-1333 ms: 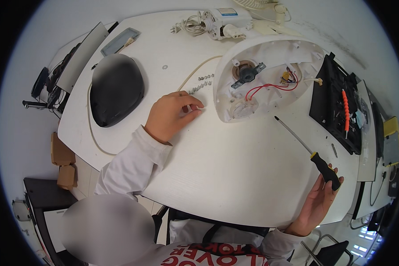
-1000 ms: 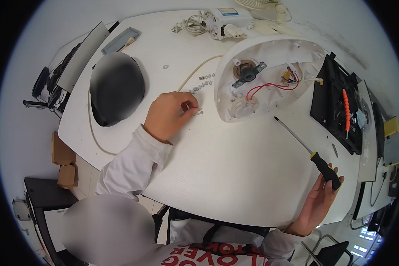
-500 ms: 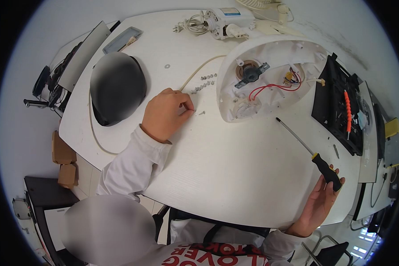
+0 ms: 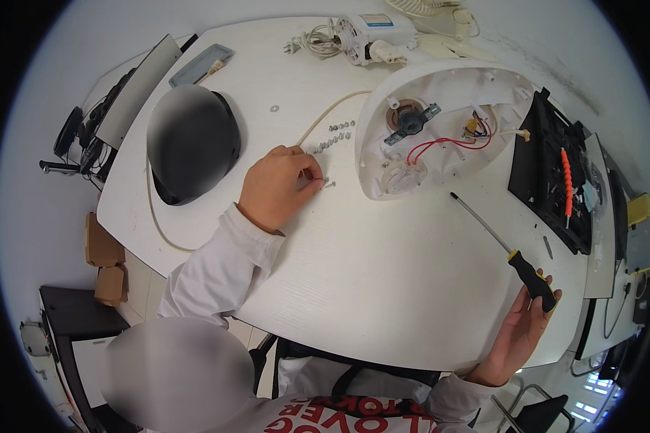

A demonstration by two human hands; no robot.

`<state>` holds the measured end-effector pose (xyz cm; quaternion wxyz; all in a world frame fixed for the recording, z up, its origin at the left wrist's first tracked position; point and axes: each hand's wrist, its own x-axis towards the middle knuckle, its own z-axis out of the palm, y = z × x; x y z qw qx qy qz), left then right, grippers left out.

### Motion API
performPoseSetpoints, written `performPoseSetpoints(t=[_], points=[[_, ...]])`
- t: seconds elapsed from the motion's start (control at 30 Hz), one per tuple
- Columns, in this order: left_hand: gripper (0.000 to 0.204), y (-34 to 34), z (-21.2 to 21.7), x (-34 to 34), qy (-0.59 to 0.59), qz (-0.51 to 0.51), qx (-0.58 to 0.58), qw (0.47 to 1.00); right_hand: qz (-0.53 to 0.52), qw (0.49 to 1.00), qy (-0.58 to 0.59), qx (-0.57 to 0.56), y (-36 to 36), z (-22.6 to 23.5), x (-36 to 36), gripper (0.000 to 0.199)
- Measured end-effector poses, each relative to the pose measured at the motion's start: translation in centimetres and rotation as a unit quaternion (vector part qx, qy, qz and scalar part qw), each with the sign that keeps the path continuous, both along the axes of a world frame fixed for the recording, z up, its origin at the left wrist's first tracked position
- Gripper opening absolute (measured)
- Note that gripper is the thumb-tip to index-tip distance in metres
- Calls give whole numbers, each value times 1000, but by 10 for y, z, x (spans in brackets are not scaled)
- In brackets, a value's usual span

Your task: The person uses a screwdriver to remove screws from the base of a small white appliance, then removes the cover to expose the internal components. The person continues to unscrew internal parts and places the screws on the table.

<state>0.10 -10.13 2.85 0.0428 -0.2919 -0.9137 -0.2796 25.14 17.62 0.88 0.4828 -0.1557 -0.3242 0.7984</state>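
Note:
My left hand (image 4: 276, 186) rests on the white table with thumb and index finger pinched around what looks like a small screw (image 4: 326, 180). Right beside the fingertips lies another loose screw (image 4: 331, 185). Just beyond them are two short rows of screws (image 4: 334, 141). My right hand (image 4: 514, 330), palm turned up, holds a black and yellow screwdriver (image 4: 531, 278) by its handle, the tip pointing away to the left. At the back right sits an open white plastic housing (image 4: 451, 108) with red wires (image 4: 448, 142) and a dark metal bracket (image 4: 409, 124) inside.
A black toolbox (image 4: 549, 173) with an orange flexible shaft (image 4: 567, 182) stands at the right. A dark rounded object (image 4: 193, 148) sits at the left. Behind are a white motor unit (image 4: 377, 37) with a coiled cord, a grey tray (image 4: 201, 65) and a washer (image 4: 274, 109).
My left hand has shifted slightly to the right, its fingertips now next to the loose screw. The right hand and the screwdriver stay where they were.

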Motion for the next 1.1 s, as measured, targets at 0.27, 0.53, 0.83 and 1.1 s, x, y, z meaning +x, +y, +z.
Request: performPoseSetpoints(t=[0.27,0.53,0.83,1.1], points=[[8,0,-1,1,-2,-11,11,1000,-1,1000,-4,-4,-2,2,-1,39],[22,0,8,3,-34,-19,15,999,-4,1000,-3,-11,-5,4,-3,40],[20,7,-3,6,2,-2,7,1000,-3,1000,-7,0,-3,2,-2,41],[14,8,-5,7,31,-11,6,999,-1,1000,-11,2,-2,1,-1,42]])
